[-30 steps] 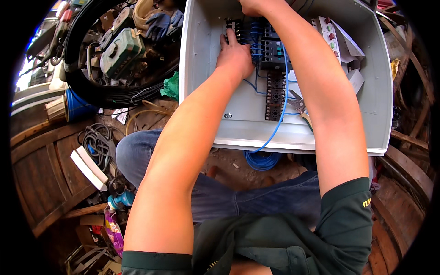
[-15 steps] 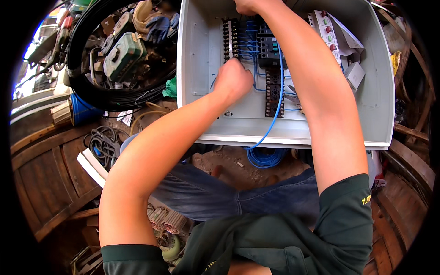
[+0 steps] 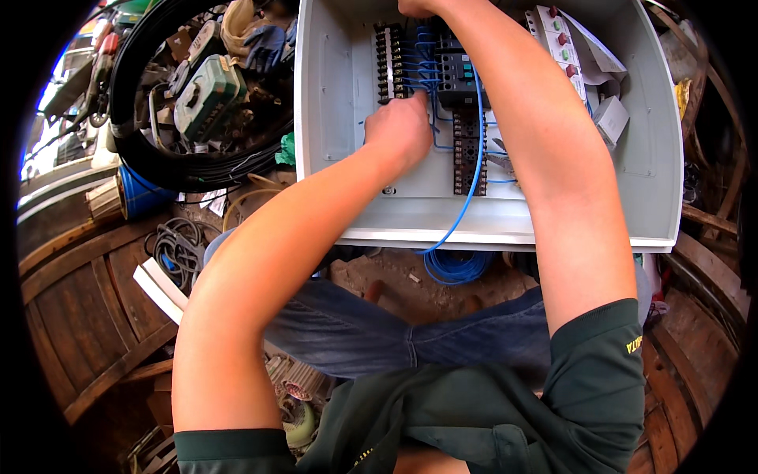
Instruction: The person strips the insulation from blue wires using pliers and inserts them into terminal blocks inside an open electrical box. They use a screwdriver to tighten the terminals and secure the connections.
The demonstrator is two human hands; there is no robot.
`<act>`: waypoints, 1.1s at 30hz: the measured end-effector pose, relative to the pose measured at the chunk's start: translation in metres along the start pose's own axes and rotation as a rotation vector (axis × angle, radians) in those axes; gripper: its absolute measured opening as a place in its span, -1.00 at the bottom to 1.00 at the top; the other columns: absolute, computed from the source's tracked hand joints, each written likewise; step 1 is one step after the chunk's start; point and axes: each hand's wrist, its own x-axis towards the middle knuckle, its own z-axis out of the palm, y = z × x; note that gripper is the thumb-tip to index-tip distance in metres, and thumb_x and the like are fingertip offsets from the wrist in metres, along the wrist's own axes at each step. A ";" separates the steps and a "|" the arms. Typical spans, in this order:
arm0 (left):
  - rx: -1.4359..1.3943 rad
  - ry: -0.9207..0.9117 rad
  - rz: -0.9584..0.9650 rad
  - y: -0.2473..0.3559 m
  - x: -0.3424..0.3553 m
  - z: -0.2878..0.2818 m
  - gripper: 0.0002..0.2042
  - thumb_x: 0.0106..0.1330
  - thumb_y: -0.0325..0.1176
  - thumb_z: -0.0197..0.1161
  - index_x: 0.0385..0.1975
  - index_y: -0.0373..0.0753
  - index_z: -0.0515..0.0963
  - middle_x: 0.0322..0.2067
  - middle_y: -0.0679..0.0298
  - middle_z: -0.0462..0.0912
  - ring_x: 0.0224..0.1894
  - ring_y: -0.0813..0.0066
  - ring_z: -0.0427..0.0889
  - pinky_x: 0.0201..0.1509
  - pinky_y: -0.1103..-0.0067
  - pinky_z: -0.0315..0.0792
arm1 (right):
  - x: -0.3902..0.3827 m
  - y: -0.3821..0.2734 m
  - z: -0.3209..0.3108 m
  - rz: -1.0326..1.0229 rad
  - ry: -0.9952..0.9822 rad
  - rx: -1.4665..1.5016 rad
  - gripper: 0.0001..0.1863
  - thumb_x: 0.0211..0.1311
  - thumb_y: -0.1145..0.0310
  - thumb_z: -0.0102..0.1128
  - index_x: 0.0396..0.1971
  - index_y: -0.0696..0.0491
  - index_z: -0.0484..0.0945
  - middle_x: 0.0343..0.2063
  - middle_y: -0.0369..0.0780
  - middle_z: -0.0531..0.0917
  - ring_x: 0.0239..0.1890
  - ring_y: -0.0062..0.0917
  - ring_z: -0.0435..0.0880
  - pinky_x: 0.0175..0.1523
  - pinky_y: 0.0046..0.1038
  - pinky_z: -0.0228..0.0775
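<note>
A grey metal enclosure [image 3: 332, 103] stands in front of me with electrical parts mounted inside. My left hand [image 3: 400, 133] is over its back panel, fingers curled and a fingertip up against the blue wires [image 3: 425, 75]. Whatever it pinches is hidden. Those wires run between a black terminal strip [image 3: 389, 63] and a black contactor [image 3: 458, 77]. Below the contactor sits a row of dark relay sockets [image 3: 469, 154]. My right hand [image 3: 417, 6] reaches to the upper edge of the view, its fingers cut off. A loose blue wire [image 3: 476, 170] hangs over the enclosure's near rim.
Pliers [image 3: 500, 160] lie beside the sockets. A white strip with push buttons [image 3: 562, 47] and a small white box [image 3: 610, 122] are at the right inside. Blue wire coil [image 3: 458, 268] lies below the rim. Left are a black cable coil [image 3: 126, 146] and a green-and-white tool case [image 3: 209, 95].
My left hand has shifted slightly upward, its fingertip now nearer the blue wires. The enclosure appears a little further left and up in the view. My right arm stays nearly the same.
</note>
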 end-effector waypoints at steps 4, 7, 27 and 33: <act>0.118 -0.050 0.102 -0.006 0.015 -0.001 -0.78 0.36 -0.30 0.17 -0.12 -0.25 0.62 -0.28 -0.07 0.72 -0.15 -0.09 0.70 -0.03 0.19 0.57 | -0.002 -0.002 0.000 -0.005 0.016 -0.025 -0.74 0.01 0.34 0.32 -0.27 0.06 0.78 -0.18 -0.04 0.74 -0.06 -0.23 0.74 -0.01 -0.27 0.61; 0.290 -0.126 0.282 -0.016 0.013 -0.001 -0.81 0.34 -0.33 0.19 -0.20 -0.29 0.63 -0.32 -0.06 0.72 -0.18 -0.09 0.71 -0.06 0.21 0.59 | -0.004 -0.001 -0.002 -0.004 -0.039 -0.022 -0.74 0.06 0.32 0.30 -0.24 0.06 0.77 -0.17 -0.04 0.73 -0.04 -0.21 0.73 0.03 -0.26 0.59; -0.156 0.121 0.077 -0.005 0.009 -0.015 -0.76 0.25 -0.26 0.33 -0.13 -0.17 0.70 -0.33 0.11 0.74 -0.22 0.13 0.71 -0.08 0.30 0.56 | -0.196 0.032 -0.073 -0.240 0.347 0.357 -0.77 0.18 0.32 0.32 -0.34 0.22 0.71 -0.48 0.00 0.71 -0.43 -0.26 0.71 -0.23 -0.39 0.54; 0.128 -0.103 0.405 -0.016 0.011 -0.002 -0.80 0.29 -0.26 0.28 -0.17 -0.15 0.72 -0.22 0.12 0.75 -0.10 0.10 0.72 0.00 0.28 0.59 | -0.283 0.061 -0.052 -0.312 0.401 0.430 -0.81 0.22 0.39 0.30 -0.28 0.22 0.66 -0.46 -0.15 0.64 -0.42 -0.43 0.60 -0.26 -0.42 0.41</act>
